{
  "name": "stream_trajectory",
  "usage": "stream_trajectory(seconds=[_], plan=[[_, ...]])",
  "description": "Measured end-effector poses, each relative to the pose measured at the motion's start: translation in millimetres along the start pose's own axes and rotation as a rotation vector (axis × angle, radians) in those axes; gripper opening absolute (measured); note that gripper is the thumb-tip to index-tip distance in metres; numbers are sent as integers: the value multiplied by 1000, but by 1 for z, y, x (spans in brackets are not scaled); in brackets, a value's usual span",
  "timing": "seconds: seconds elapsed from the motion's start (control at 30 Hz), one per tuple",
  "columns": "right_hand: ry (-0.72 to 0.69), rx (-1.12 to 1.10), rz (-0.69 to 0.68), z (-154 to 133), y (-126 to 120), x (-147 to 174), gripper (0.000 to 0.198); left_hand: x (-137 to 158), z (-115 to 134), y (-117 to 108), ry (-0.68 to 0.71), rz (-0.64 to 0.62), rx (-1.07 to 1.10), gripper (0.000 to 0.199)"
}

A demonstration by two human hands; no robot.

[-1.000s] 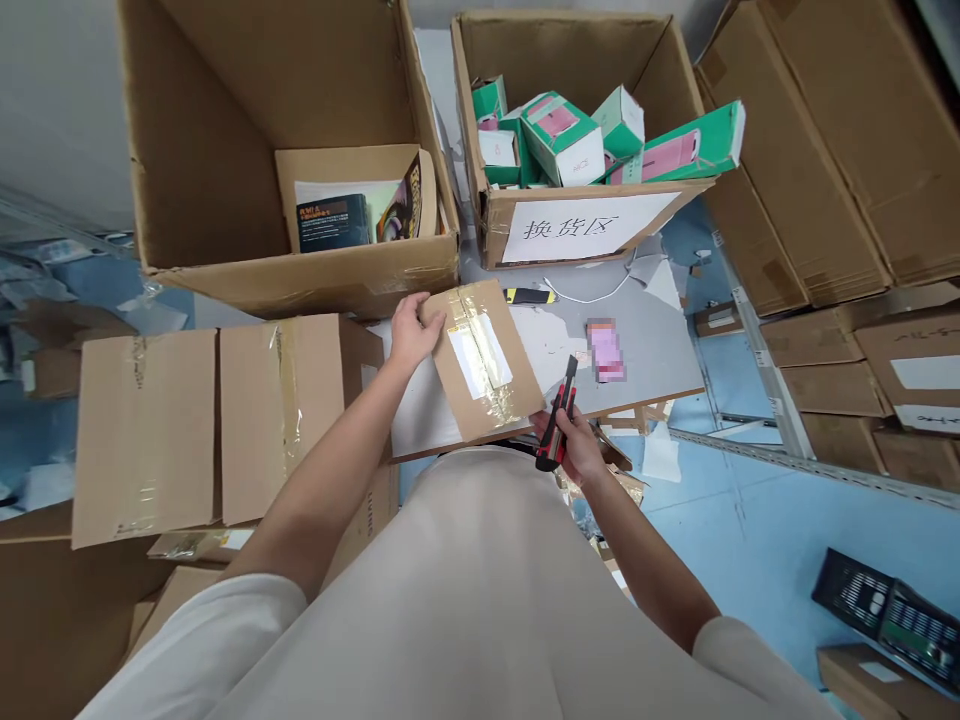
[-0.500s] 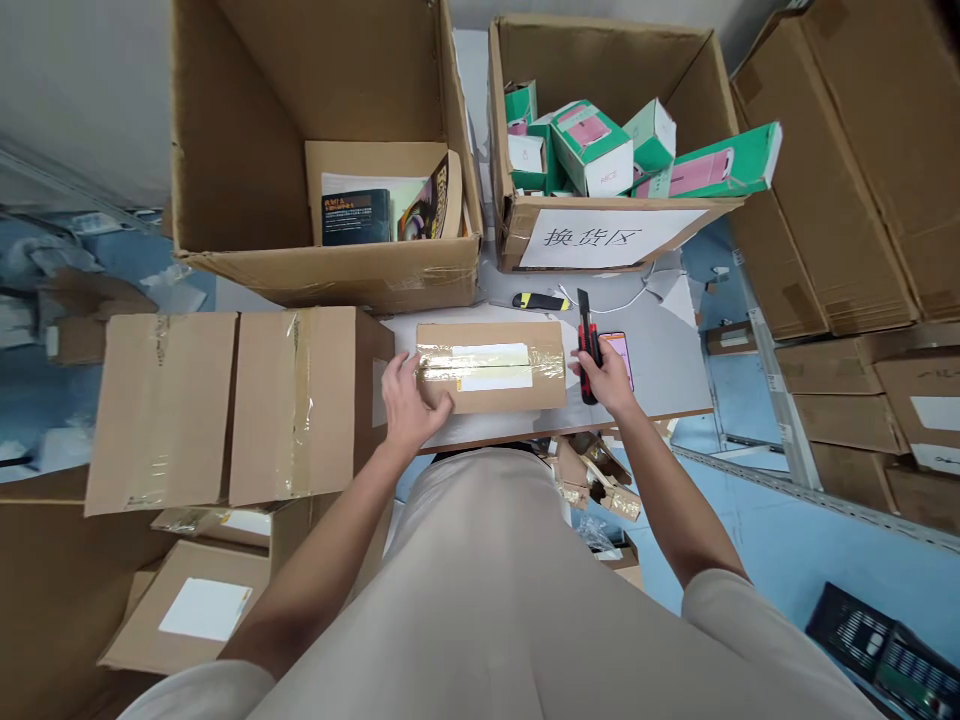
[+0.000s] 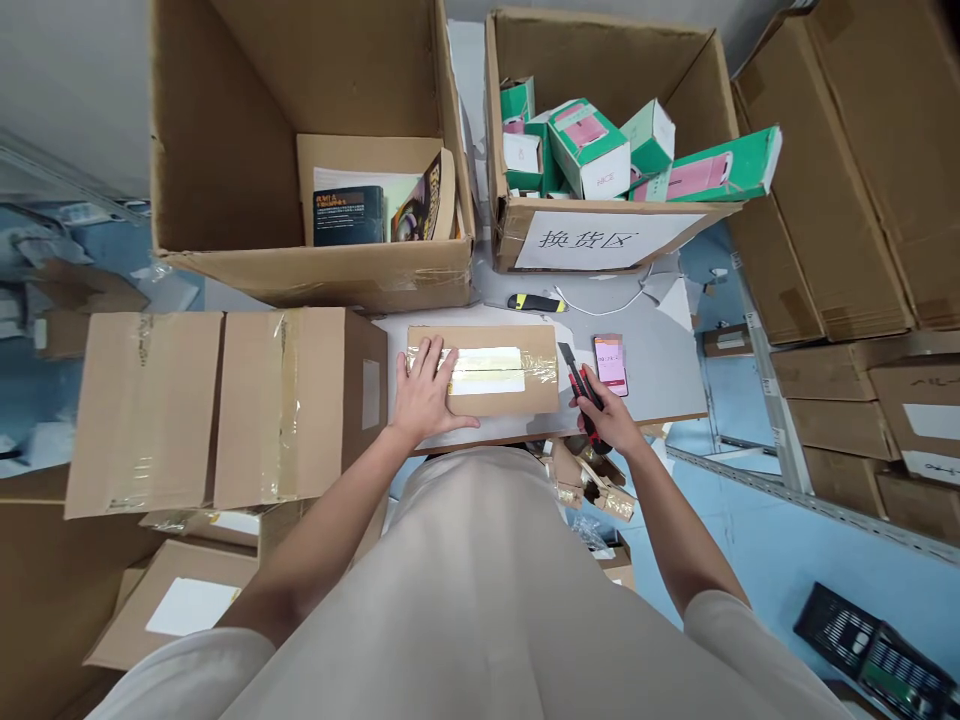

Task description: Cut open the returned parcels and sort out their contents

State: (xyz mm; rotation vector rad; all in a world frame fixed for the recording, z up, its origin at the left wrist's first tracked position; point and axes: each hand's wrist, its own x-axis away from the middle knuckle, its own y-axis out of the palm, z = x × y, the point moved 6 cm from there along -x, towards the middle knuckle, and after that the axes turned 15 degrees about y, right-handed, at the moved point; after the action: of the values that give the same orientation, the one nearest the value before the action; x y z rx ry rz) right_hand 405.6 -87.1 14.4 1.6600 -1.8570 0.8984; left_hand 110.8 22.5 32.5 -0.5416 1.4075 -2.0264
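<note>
A taped cardboard box point(image 3: 487, 402) with white labels lies lengthwise on the worktable point(image 3: 660, 370). My left hand point(image 3: 427, 395) rests over the box's left end, fingers spread on its top and thumb along the near side. In my right hand point(image 3: 609, 412) is a red-and-black utility knife point(image 3: 582, 385), its blade tilted up and left beside the box's right end. Between the blade tip and the box I cannot tell whether they touch. A phone point(image 3: 610, 364) with a lit screen lies just beyond my right hand. Behind the box is a yellow-and-black cutter point(image 3: 537, 302).
At the back stand a large open carton point(image 3: 315, 275) holding books and another carton point(image 3: 510, 235) filled with green-and-white boxes. Two closed cartons point(image 3: 285, 410) sit to the left. Shelving with stacked boxes point(image 3: 840, 425) stands on the right. Cardboard scraps lie below the table edge.
My left hand has shifted from the box's left end onto its top, fingers spreading. The knife has come nearer to me and tilted left, uncovering the phone.
</note>
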Motion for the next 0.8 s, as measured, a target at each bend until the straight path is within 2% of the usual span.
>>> stream_trajectory(seconds=[0.47, 0.67, 0.8], plan=[[60, -18, -75, 1, 6, -1, 80, 0, 1, 1, 0, -19, -42, 117], [76, 202, -126, -9, -10, -5, 72, 0, 0, 2, -41, -49, -58, 119], [152, 387, -262, -17, -21, -7, 65, -1, 0, 3, -46, -65, -42, 119]])
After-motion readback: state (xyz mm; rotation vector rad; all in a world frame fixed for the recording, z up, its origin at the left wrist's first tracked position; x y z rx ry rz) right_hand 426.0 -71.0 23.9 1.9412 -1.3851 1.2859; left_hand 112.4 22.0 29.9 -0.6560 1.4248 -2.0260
